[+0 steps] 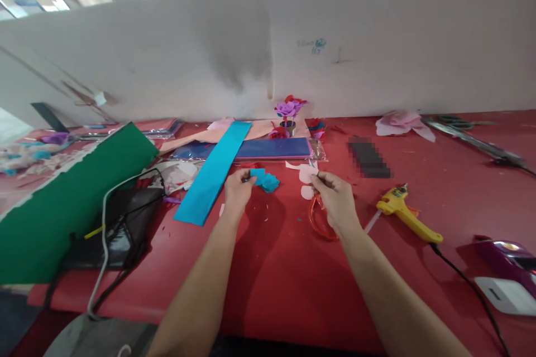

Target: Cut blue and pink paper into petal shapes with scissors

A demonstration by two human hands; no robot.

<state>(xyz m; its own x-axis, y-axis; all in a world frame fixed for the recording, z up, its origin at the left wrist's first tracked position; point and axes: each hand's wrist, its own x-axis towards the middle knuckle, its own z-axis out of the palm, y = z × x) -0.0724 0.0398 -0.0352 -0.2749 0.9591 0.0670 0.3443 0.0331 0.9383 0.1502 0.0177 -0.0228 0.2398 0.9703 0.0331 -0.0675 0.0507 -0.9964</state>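
Near the middle of the red table point(268, 268), my left hand point(239, 187) pinches a small piece of blue crepe paper point(257, 173). A crumpled blue piece point(269, 182) lies just right of its fingertips; whether the two are joined I cannot tell. My right hand point(334, 195) has its fingers closed at the edge of a pale pink paper piece point(309, 173). Another small pink piece point(307, 193) is just below it. Orange-handled scissors point(319, 223) lie beside and partly under my right hand. A long blue paper strip point(215, 173) slants across the table left of my left hand.
A yellow glue gun point(408, 215) with a black cord lies at right, near a purple device point(508, 259). Behind my hands stand paper flowers point(288, 109) in a small pot, with wrapped dark blue paper point(268, 148). A green board point(79, 201) and black bag point(134, 212) are left.
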